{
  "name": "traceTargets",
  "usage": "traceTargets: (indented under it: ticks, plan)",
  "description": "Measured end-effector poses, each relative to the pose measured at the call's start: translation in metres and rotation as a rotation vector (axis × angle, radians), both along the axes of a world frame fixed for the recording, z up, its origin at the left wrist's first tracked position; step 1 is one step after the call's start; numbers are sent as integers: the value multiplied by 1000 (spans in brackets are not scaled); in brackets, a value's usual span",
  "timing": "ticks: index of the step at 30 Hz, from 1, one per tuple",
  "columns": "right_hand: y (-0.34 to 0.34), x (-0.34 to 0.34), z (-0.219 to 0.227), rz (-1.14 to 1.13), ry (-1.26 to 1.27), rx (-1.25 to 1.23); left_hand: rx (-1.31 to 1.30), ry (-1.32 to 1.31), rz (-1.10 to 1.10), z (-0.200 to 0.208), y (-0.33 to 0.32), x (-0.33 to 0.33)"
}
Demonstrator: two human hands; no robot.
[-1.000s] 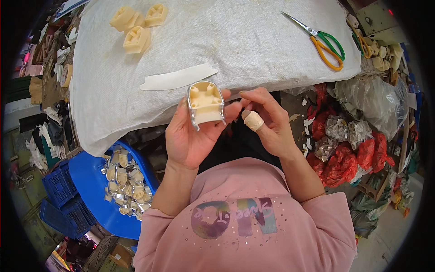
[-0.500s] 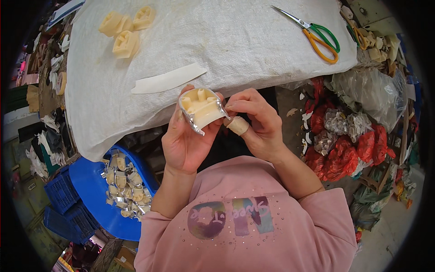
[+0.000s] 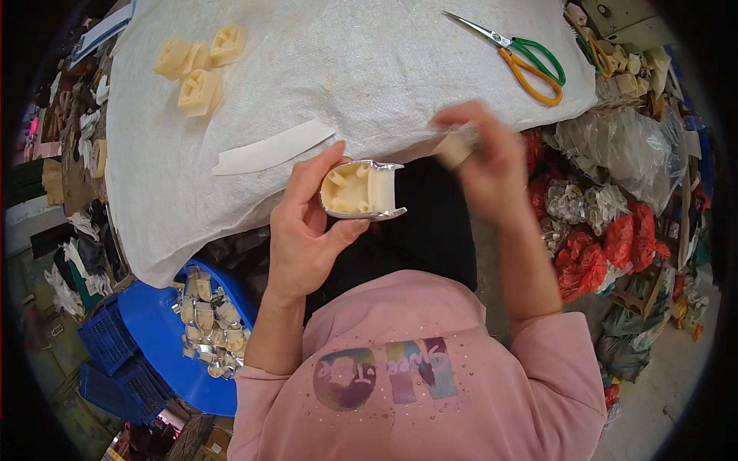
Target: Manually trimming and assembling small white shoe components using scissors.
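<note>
My left hand (image 3: 307, 223) grips a cream plastic heel-shaped part (image 3: 360, 190) with a shiny silver rim, its hollow ribbed side facing up. My right hand (image 3: 480, 157) is blurred, raised to the right of the part and apart from it; a bandaged finger shows, and whether the fingers pinch anything small is unclear. Both hands hover just in front of the white sack-covered table (image 3: 369, 69). A white strip (image 3: 273, 147) lies on the cloth just beyond my left hand.
Three cream parts (image 3: 198, 65) sit at the table's far left. Green-and-orange scissors (image 3: 523, 55) lie at the far right. A blue tub (image 3: 165, 338) with several silver-rimmed parts stands lower left. Bags of red and clear pieces (image 3: 607, 230) pile up at the right.
My right hand has pulled away from the part toward the right and up. My left hand has turned the part so its hollow side faces up.
</note>
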State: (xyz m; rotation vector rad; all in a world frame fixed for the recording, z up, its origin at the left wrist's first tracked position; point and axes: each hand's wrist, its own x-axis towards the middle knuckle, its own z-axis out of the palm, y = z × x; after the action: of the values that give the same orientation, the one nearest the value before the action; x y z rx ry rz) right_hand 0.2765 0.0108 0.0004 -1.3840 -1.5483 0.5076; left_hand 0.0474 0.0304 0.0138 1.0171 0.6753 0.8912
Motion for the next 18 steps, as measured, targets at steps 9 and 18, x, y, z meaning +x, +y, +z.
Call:
traceTargets:
  ticks: [9,18]
  plan:
    - [48,141,-8,-383,-894,-142,330,381,-36,-2,18,17]
    - [11,102,20,-314,21,-152,1002,889,62,-4,49,66]
